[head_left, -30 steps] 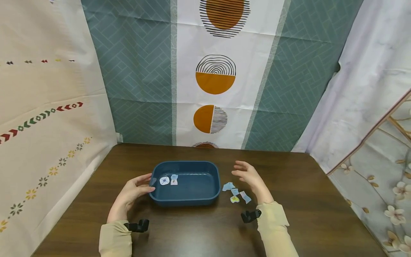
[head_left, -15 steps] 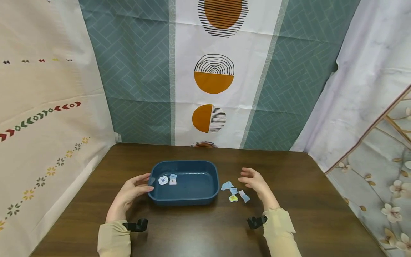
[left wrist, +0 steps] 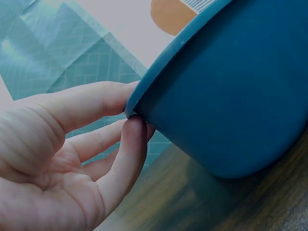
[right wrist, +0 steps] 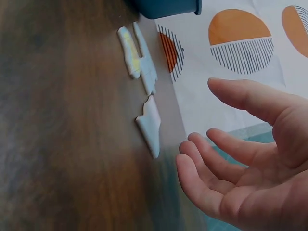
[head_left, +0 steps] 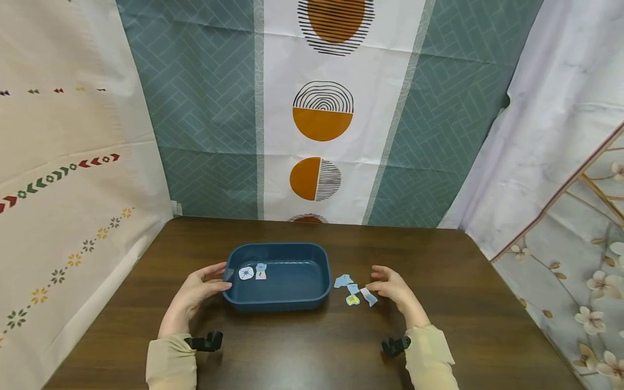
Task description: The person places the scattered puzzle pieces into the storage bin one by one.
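At the left end of a blue plastic bin (head_left: 278,304), my left hand (head_left: 195,290) pinches the rim between thumb and fingers. Inside the bin lie a white piece with a blue star (head_left: 246,273) and a small blue-and-white piece (head_left: 261,272). My right hand (head_left: 394,287) hovers right of several flat cut-out pieces on the table, its fingers loosely bent and nothing between them. Nearest to it is a pale blue-and-white strip (head_left: 369,297). Beside that lie a yellow-centred piece (head_left: 352,299), a small blue one (head_left: 353,289) and a larger light-blue one (head_left: 343,280).
The brown wooden table (head_left: 302,352) carries the bin and the loose pieces. Behind it hangs a teal-and-white patterned cloth (head_left: 214,179). More cloth hangs on both sides. Each wrist wears a black camera mount, such as the left mount (head_left: 207,342).
My right hand has moved to the right and nearer to me, off from over the far side of the pieces. The left hand keeps its grip on the bin. The view has shifted slightly.
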`<action>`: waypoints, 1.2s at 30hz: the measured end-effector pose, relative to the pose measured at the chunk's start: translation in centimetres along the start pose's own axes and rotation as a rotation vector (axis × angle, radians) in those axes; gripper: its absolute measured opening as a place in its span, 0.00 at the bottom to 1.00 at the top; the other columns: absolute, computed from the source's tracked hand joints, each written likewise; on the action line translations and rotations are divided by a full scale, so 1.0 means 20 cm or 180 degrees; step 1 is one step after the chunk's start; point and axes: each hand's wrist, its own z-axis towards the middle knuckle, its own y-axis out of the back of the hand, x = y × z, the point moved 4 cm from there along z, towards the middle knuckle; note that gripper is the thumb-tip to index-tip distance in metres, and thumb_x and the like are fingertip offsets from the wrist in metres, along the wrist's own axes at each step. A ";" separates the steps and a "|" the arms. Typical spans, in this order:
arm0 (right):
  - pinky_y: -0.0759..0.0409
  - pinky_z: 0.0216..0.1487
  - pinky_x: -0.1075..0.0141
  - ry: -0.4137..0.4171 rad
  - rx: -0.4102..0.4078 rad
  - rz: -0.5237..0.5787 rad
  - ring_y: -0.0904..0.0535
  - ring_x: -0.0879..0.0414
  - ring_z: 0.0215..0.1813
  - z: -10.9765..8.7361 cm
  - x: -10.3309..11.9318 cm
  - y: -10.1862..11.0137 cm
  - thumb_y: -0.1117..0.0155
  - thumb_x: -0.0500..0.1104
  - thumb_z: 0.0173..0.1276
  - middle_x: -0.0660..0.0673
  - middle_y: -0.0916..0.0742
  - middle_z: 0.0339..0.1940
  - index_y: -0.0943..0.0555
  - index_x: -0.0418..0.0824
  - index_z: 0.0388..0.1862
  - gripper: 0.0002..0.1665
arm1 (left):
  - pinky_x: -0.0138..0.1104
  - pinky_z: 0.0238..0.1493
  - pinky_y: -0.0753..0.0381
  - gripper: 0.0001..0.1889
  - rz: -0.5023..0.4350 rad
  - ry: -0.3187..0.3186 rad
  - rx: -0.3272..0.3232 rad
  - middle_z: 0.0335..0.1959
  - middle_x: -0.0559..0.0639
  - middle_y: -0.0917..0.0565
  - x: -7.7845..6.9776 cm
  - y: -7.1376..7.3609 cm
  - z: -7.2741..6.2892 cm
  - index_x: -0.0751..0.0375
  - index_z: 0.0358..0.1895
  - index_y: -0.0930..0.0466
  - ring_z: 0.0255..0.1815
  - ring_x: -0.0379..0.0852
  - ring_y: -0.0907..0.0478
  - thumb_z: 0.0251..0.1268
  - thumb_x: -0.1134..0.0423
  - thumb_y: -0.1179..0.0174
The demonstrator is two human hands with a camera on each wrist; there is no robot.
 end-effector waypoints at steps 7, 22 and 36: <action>0.21 0.53 0.52 0.0069 0.0016 -0.0186 0.24 0.41 0.57 -0.01 -0.04 -0.01 0.30 0.35 0.57 0.27 0.25 0.64 0.33 0.28 0.68 0.40 | 0.25 0.49 0.21 0.38 0.0015 0.0005 0.0006 0.69 0.75 0.37 -0.01 0.00 -0.01 0.75 0.72 0.43 0.42 0.32 0.19 0.61 0.70 0.35; 0.25 0.43 0.62 0.0436 0.0329 -0.0629 0.28 0.44 0.49 -0.02 -0.06 -0.01 0.27 0.30 0.50 0.27 0.23 0.62 0.26 0.26 0.62 0.38 | 0.29 0.52 0.19 0.38 0.0058 0.0051 -0.0003 0.70 0.75 0.37 0.00 0.00 0.00 0.74 0.72 0.43 0.45 0.35 0.19 0.61 0.69 0.35; 0.25 0.43 0.61 0.0470 0.0268 -0.0784 0.29 0.44 0.49 -0.02 -0.09 -0.01 0.28 0.26 0.49 0.31 0.23 0.56 0.21 0.29 0.58 0.33 | 0.24 0.47 0.21 0.39 0.0035 -0.0005 0.0005 0.70 0.76 0.38 0.01 0.00 0.00 0.75 0.72 0.44 0.45 0.34 0.19 0.60 0.71 0.35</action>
